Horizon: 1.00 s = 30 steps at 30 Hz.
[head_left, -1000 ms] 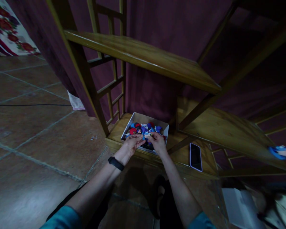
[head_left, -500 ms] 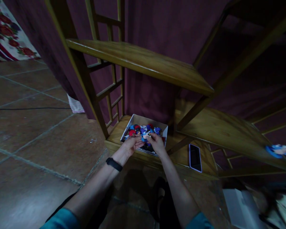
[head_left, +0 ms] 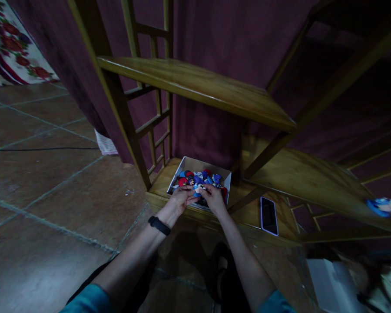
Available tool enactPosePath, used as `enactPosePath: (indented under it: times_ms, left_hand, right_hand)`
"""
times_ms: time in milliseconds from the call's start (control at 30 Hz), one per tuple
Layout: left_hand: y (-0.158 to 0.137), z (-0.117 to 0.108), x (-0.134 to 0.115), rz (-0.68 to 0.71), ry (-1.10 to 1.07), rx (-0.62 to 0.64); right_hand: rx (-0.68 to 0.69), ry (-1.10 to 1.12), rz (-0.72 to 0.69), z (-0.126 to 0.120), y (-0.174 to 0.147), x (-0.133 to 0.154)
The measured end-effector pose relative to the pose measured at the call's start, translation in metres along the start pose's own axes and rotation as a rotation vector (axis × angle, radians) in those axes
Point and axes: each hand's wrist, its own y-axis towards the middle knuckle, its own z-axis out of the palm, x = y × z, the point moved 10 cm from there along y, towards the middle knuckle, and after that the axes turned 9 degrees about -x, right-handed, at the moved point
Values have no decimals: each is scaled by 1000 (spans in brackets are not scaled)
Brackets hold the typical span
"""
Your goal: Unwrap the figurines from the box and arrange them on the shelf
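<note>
We are facing a wooden shelf unit (head_left: 189,80); on its low shelf (head_left: 158,182), a shallow box (head_left: 203,165) is holding colourful pieces (head_left: 183,181). Over it, the left hand (head_left: 180,200) is cupping close beside a small blue-and-white figure (head_left: 198,190), its grip unclear to us; the right hand (head_left: 215,203) is pinching that figure narrowly. Since half a second ago, little is changing: the figure is staying between both hands, so handling is continuing.

A person's left hand (head_left: 182,198) and right hand (head_left: 214,199) partly hide a small figure (head_left: 197,190), its details too tiny to read, and cover part of the carton (head_left: 195,165). A second figure (head_left: 384,206) blurs at far right; the bottom edge crops both teal sleeves (head_left: 87,300).
</note>
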Motion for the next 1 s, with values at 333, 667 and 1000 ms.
enactPosePath:
  times_ms: [333,667,1000]
  left_hand:
    - [0,3,-2,-52,-92,33]
    - [0,5,0,-64,-94,54]
    - [-3,2,-5,13,-99,10]
  right_hand:
    - [-34,161,82,2,0,-6]
    - [13,276,247,8,-6,-11]
    - [-12,282,257,4,-6,-10]
